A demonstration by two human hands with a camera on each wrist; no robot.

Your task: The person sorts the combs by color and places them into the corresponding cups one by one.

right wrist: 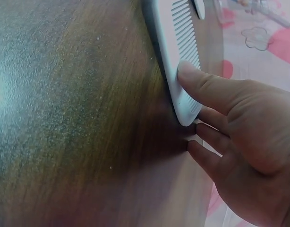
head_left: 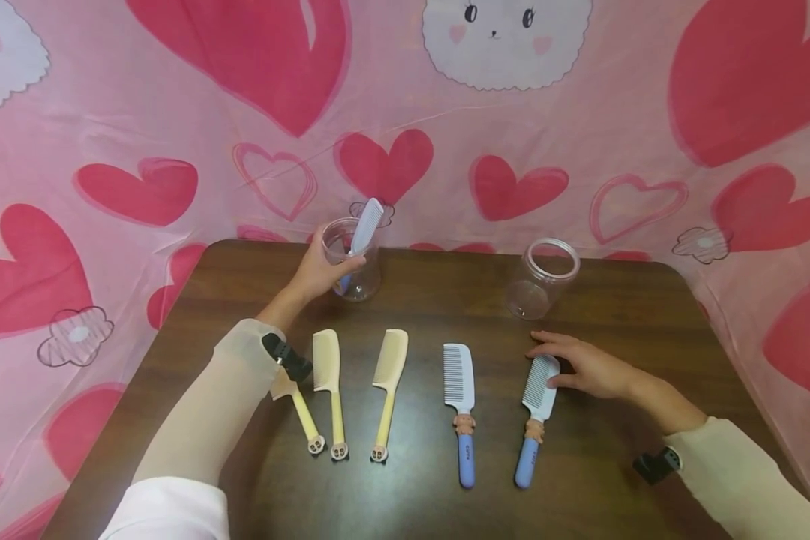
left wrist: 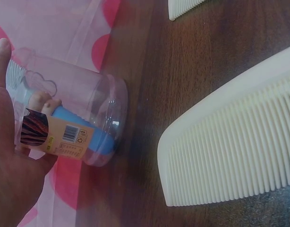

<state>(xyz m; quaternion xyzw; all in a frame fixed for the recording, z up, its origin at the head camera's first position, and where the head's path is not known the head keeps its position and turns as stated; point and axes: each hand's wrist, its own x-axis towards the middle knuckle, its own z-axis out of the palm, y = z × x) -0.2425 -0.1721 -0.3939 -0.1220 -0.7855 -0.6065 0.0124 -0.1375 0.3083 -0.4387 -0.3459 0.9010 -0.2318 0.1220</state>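
My left hand (head_left: 324, 268) is curled round a clear jar (head_left: 367, 281) at the back left of the table. Inside that jar leans a comb (head_left: 368, 225) with its pale blue toothed end sticking out; the left wrist view shows its blue handle (left wrist: 81, 127) through the plastic, beside a label (left wrist: 72, 142). At the right, my right hand (head_left: 590, 366) pinches the toothed end of another blue comb (head_left: 540, 397) lying on the table. In the right wrist view the thumb presses that comb (right wrist: 171, 52), with the other fingers round its far side.
A second clear jar (head_left: 536, 289) stands at the back right. Between my arms lie a blue comb (head_left: 466, 450) and several cream combs (head_left: 385, 420), (head_left: 337, 420), (head_left: 304, 412) with yellow handles. Heart-patterned cloth (head_left: 439, 105) hangs behind the brown table (head_left: 263, 502).
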